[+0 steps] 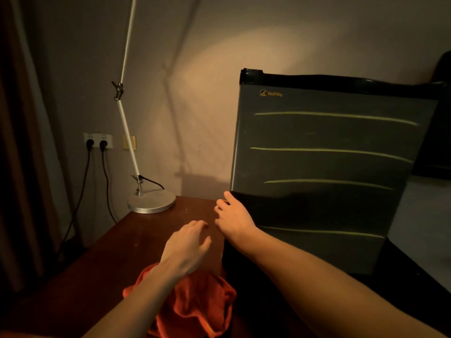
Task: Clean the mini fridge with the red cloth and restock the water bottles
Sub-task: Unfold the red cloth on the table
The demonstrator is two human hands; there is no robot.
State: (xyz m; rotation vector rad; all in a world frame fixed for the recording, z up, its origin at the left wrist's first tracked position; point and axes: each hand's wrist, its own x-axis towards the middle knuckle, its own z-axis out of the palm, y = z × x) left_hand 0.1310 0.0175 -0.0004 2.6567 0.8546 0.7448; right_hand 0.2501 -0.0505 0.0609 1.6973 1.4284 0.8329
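Observation:
A dark grey mini fridge (329, 152) with a black top band stands at the right, its door closed and facing me. My right hand (233, 218) is at the door's lower left edge, fingertips curled against that edge. My left hand (186, 247) hovers over the wooden table with fingers relaxed and holds nothing. The crumpled red cloth (195, 306) lies on the table under my left forearm. No water bottles are in view.
A dark wooden table (109, 259) carries a desk lamp with a round metal base (151, 202) and a long white arm. Two plugs sit in wall sockets (97, 142) at the left, cables hanging down. A brown curtain (17, 142) covers the far left.

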